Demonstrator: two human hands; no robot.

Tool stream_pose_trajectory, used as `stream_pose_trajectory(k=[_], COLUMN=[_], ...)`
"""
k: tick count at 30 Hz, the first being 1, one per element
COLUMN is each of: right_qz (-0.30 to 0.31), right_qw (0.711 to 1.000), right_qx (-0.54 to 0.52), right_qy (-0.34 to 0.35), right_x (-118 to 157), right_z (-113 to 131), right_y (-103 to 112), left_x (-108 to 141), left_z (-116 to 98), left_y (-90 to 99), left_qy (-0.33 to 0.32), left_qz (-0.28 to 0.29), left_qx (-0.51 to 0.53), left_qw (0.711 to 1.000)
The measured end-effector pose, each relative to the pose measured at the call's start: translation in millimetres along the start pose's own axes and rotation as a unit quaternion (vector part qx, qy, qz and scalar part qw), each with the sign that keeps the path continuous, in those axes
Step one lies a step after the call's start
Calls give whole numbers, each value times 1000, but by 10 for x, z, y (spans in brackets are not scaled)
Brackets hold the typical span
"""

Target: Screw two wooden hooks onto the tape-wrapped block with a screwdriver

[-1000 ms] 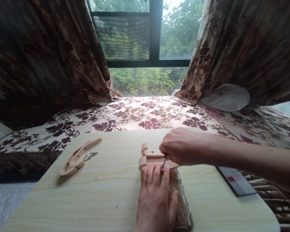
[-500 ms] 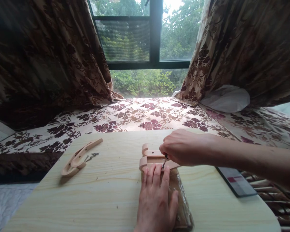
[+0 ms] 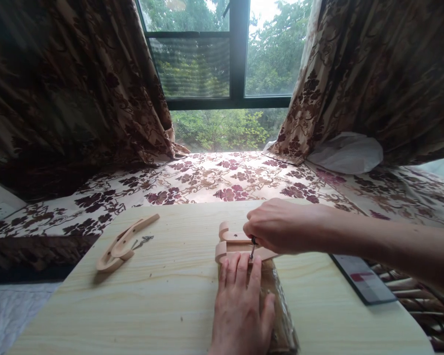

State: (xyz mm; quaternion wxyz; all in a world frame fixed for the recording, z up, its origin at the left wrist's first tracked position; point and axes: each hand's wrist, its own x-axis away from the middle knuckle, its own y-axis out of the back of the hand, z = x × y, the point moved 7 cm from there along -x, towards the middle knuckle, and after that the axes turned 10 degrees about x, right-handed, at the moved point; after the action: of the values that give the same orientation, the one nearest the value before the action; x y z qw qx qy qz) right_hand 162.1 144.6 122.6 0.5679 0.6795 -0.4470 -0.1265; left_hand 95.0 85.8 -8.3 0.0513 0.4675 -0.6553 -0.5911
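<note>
My left hand lies flat, fingers slightly apart, over a brown board wrapped in clear film. Its fingertips press on the nearer of two curved wooden hooks that rest on the board's far end. My right hand is closed round a screwdriver, its handle mostly hidden in the fist. The shaft points down and its tip meets the nearer hook just beyond my left fingertips. Behind it lies the other wooden hook, with a dark hole showing.
Two more wooden hooks lie at the left of the pale wooden table, beside several screws. A phone-like flat device sits at the right edge. Beyond the table are floral cloth and a window.
The view has shifted slightly, so everything sits a little lower and to the right. Both hands keep nearly the same pose, with the screwdriver still at the nearer hook.
</note>
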Motion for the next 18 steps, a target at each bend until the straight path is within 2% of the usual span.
stream_pose_trajectory(k=[9,14,18], right_qz=[-11,-77,-106], right_qw=[1000,994,988], right_qx=[-13,-81,-106], right_qy=[-26,-5,-30], right_x=[16,38,7], right_z=[-69,-111,-155], right_y=[-13,0,-100], left_x=[-22,10,32], left_z=[8,37,136], left_y=[4,-12,-123], left_qy=[-21,-79,-112], left_qz=[-14,-80,-88], left_qx=[-48,-101,-143], left_qw=[999,988,979])
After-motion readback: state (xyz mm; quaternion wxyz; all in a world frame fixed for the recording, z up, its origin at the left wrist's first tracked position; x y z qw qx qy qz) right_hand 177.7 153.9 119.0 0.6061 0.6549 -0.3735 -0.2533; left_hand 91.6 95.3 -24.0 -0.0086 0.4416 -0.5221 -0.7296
